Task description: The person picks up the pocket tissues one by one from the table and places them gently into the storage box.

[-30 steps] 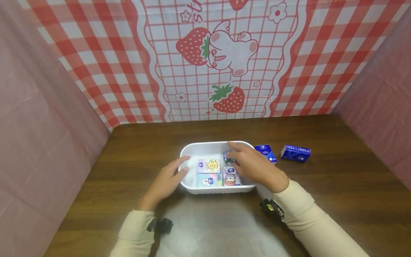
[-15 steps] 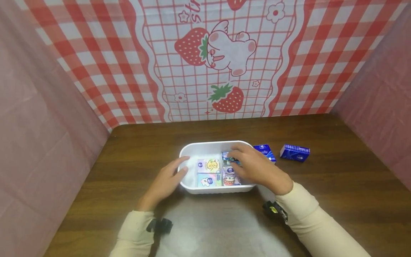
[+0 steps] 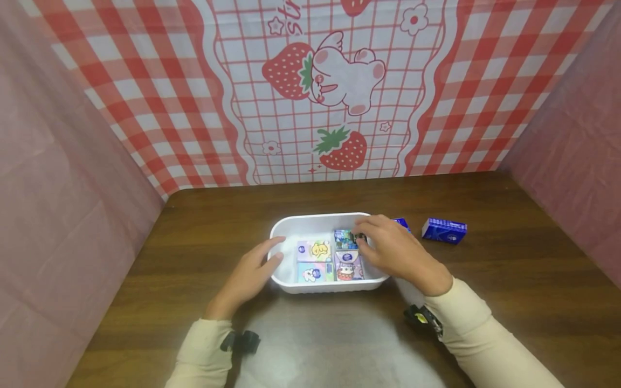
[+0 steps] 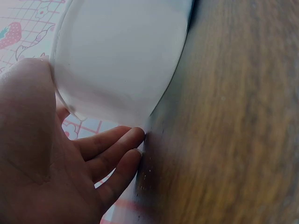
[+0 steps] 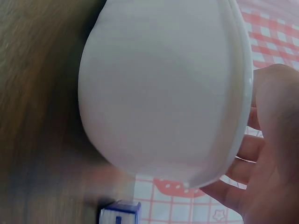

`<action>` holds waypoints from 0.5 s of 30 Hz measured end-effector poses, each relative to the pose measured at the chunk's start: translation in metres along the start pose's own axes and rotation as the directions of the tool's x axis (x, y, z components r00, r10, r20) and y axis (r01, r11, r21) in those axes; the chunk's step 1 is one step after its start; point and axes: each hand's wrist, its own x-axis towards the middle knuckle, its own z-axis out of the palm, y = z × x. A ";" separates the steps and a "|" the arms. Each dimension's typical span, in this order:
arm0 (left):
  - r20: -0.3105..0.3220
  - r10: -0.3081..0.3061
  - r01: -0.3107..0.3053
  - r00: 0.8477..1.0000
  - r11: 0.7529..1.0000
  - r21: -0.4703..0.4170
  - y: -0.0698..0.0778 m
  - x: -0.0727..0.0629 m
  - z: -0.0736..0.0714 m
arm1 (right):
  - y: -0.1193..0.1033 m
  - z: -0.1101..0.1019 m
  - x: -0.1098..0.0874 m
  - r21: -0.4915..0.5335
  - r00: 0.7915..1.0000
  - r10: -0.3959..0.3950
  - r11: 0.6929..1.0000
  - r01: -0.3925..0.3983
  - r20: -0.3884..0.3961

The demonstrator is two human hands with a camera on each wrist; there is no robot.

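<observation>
A white rectangular plastic tray (image 3: 330, 288) stands on the table between my hands. Inside lie several small flat packs resembling pocket tissues: a yellow-figure pack (image 3: 315, 250), a pastel blue one (image 3: 314, 272), a purple one (image 3: 349, 266) and a blue-green one (image 3: 345, 239). At the tray's left end, my left hand (image 3: 249, 272) rests with thumb and index over the rim; in the left wrist view its other fingers (image 4: 112, 154) lie relaxed outside the wall. My right hand (image 3: 395, 250) reaches over the right rim, fingertips loosely bent beside the blue-green pack, with nothing visibly held.
A dark blue pack (image 3: 401, 222) lies just right of the tray, mostly behind my right hand. Farther right, another dark blue pack (image 3: 443, 230) rests on the brown wooden table (image 3: 509, 269). A red-checked strawberry cloth (image 3: 339, 81) hangs behind, pink cloths at both sides.
My right hand has drawn back rightward from over the packs to the tray's right rim, uncovering more of the blue-green pack and covering more of the nearer dark blue one. My left hand stays put.
</observation>
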 end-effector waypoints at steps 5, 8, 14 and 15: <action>-0.002 0.009 -0.009 1.000 1.000 -0.001 0.000 0.000 0.000 | 0.006 -0.002 -0.004 -0.016 0.999 -0.004 1.000 0.003 -0.053; -0.002 0.012 -0.012 1.000 1.000 -0.001 0.001 0.000 -0.001 | 0.009 -0.003 -0.005 -0.003 0.998 0.000 1.000 0.000 -0.065; -0.002 0.017 -0.017 1.000 1.000 0.000 0.000 0.000 -0.001 | 0.014 -0.005 -0.006 0.023 0.997 0.027 0.999 -0.025 -0.078; -0.002 0.018 -0.018 1.000 1.000 0.000 0.000 0.000 -0.001 | 0.015 -0.005 -0.006 0.027 0.996 0.033 0.999 -0.030 -0.084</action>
